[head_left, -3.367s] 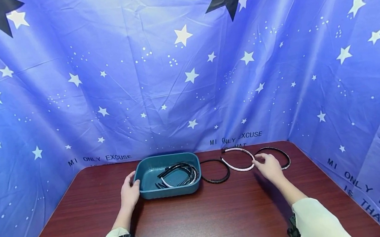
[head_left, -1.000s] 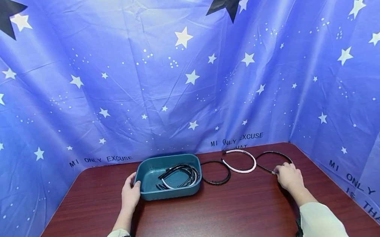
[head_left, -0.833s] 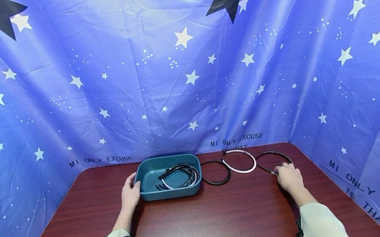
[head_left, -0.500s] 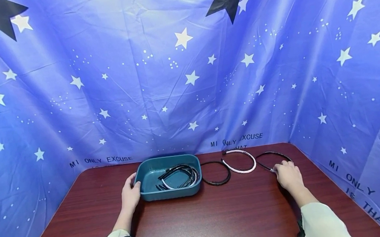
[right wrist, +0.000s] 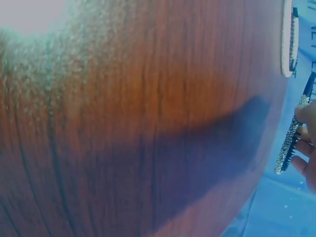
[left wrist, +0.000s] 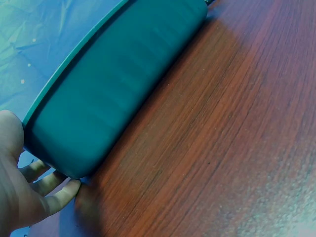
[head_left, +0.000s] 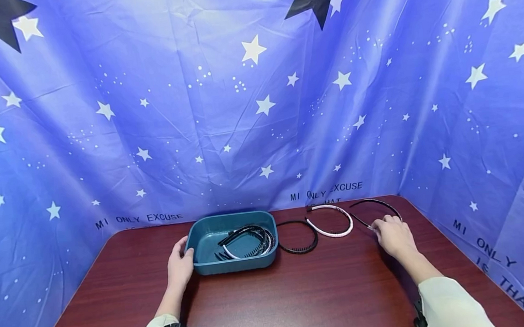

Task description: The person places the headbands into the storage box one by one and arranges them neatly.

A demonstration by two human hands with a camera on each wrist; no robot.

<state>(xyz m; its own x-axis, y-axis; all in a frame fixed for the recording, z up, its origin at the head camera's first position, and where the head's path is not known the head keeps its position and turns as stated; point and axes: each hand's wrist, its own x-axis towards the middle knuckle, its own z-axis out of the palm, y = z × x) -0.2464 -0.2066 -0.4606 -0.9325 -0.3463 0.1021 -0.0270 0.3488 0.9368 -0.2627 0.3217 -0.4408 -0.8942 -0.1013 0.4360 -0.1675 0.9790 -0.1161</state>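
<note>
My right hand pinches a headband at the right of the table. In the right wrist view this headband looks studded with silver sparkles and has dark comb teeth. It stands tilted, partly covered by the fingers. My left hand holds the left end of a teal plastic box, its thumb by the rim. The left wrist view has fingers against the lower corner of the box. Several black and white headbands lie heaped in the box's right half.
Right of the box, a black toothed headband lies on the dark red wooden table. Beyond it is a white headband with dark tips. A blue star-printed cloth hangs around the table's back and sides.
My right hand has gone from the white headband to the sparkly one at far right. Since half a second ago it has raised that headband slightly and shifted left. My left hand stays put.
</note>
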